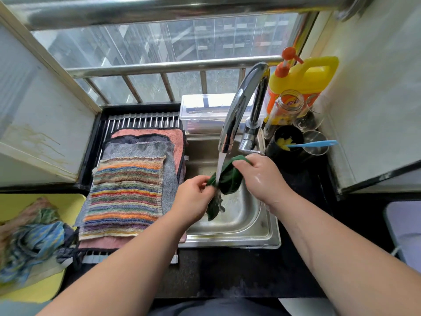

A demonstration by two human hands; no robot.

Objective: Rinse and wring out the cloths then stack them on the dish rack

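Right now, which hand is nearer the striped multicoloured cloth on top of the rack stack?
Left. The left hand grips the dark green cloth just right of the striped multicoloured cloth. The right hand holds the green cloth's other end, farther right over the steel sink.

A: Body check, head cam. What's visible?
B: Two bare forearms, no sleeves in shot. Left hand [193,199] and right hand [262,179], both ungloved.
A: Rings, watch, bands?
B: None visible on the wrists or on the fingers that show. Right hand has a wet sheen on its back.
A: Clothing?
B: Only a dark blue-grey strip of fabric [218,307] at the bottom edge, between the arms. Can't tell which garment.
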